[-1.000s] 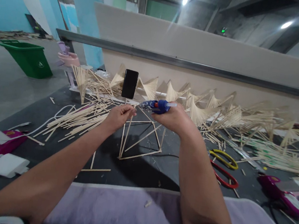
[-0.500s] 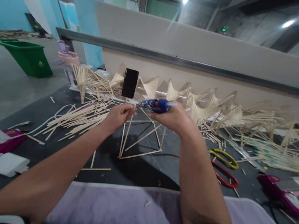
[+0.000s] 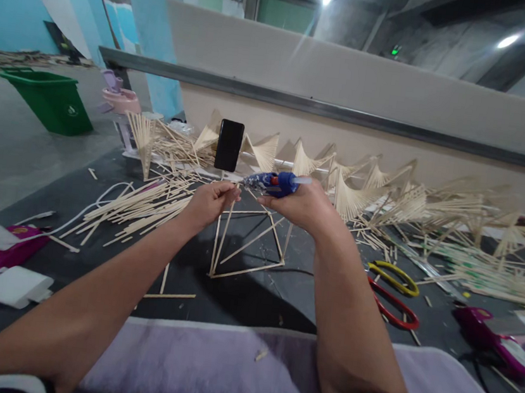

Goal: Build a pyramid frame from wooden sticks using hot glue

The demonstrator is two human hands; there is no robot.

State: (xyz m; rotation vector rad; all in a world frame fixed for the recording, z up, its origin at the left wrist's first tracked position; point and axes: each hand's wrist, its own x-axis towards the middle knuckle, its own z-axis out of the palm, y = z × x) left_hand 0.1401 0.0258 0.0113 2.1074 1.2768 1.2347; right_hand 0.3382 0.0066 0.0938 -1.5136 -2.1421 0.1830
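Observation:
A blue hot glue gun point(image 3: 279, 184) with a clear glue stick in its rear is gripped by my right hand point(image 3: 302, 206). Its nozzle points left, close to the fingertips of my left hand point(image 3: 214, 202). Those fingers pinch a thin wooden stick point(image 3: 224, 233) near its upper end. The stick slants down into an open wooden stick frame point(image 3: 248, 271) standing on the dark table. My hands partly cover the top of the frame, so the joint by the nozzle is hard to make out.
Loose sticks point(image 3: 146, 211) lie in a heap at left. A black phone point(image 3: 229, 146) stands behind my hands. Fan-shaped stick pieces point(image 3: 307, 162) line the back. At right are scissors with yellow and red handles point(image 3: 396, 280) and a magenta device point(image 3: 496, 340). A lilac fluffy mat point(image 3: 203, 364) edges the front.
Hardly anything differs. The glue gun's nozzle has shifted very slightly at the left fingertips; both hands keep their grip.

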